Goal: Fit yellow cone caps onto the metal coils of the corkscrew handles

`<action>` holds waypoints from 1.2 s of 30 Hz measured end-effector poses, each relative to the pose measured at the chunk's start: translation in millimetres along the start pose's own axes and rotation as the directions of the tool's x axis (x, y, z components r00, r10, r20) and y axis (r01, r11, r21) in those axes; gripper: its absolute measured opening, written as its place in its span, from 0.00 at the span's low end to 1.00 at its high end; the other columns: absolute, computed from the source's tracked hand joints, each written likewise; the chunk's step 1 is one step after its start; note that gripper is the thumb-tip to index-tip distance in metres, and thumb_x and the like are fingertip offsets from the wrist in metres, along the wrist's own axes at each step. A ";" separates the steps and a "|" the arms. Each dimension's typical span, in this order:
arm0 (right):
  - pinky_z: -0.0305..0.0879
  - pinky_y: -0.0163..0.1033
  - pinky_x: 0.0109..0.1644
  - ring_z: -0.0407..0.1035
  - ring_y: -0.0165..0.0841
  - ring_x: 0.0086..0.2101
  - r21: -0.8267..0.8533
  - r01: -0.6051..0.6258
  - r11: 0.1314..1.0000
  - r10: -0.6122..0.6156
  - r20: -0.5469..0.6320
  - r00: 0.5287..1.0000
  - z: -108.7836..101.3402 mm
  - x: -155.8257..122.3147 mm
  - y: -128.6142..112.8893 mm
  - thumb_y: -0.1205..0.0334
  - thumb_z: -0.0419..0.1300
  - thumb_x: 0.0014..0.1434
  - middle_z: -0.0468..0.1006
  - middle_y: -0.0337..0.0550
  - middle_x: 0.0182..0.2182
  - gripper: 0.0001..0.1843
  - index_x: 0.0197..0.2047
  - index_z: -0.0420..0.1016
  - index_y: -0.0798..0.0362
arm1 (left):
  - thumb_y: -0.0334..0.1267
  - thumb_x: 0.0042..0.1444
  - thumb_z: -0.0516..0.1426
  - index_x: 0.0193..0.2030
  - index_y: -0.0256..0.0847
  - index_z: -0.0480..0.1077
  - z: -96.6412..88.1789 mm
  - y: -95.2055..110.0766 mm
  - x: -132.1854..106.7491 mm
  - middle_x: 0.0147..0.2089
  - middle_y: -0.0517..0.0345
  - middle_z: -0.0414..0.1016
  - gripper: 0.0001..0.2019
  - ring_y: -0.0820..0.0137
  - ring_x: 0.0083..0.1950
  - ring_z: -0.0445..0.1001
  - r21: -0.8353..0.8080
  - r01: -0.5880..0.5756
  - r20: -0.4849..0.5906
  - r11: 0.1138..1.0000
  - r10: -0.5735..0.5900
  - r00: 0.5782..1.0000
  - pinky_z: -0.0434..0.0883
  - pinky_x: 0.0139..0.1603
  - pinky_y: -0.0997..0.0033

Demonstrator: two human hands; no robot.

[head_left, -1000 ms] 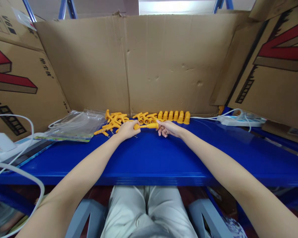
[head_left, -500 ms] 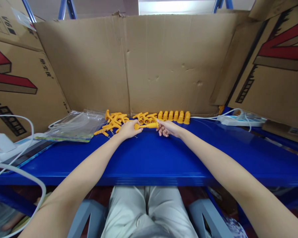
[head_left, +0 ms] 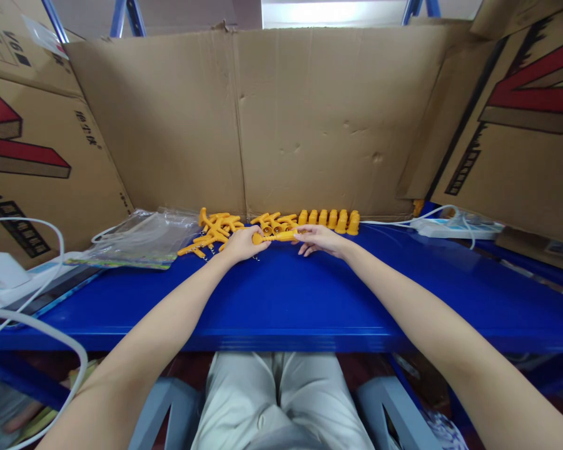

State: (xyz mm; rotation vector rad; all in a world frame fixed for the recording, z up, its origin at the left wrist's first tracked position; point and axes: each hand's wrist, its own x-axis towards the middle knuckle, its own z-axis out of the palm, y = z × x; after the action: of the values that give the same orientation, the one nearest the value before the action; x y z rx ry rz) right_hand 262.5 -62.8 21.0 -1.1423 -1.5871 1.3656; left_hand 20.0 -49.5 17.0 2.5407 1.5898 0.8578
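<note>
Just above the table, a yellow plastic corkscrew lies level between my two hands. My left hand is closed around its left end. At the other end, the thumb and forefinger of my right hand pinch the tip, while the remaining fingers hang loosely bent. More yellow T-handled corkscrews lie heaped beside and behind my left hand, some with metal spirals showing. Behind my right hand stands a row of several yellow cup-shaped pieces. Other yellow pieces lie behind the held corkscrew, partly hidden.
A blue table spans the view, with a cardboard wall along its back. Clear plastic bags lie at left. White cables and a power strip sit at right; another white cable loops at left.
My right hand has turned slightly, its lower fingers opening out from a tighter curl. The held corkscrew has shifted slightly; my left hand stays nearly in place.
</note>
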 end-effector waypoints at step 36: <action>0.74 0.34 0.35 0.76 0.29 0.27 0.259 0.005 0.966 0.023 -0.108 0.994 13.8 0.8 -9.4 0.70 0.57 0.62 0.79 0.43 0.29 0.03 0.35 0.68 0.56 | 0.56 0.53 0.56 0.54 0.44 0.67 -4.8 4.9 -3.0 0.37 0.55 0.76 0.26 0.62 0.41 0.75 0.090 -0.007 -0.006 0.996 0.008 1.000 0.67 0.41 0.67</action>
State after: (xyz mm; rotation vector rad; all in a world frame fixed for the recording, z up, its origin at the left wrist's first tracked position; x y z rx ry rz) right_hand 248.0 -67.0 28.1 -1.0471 -1.2837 1.4422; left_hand 20.9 -55.6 21.2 2.6078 1.6591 0.8141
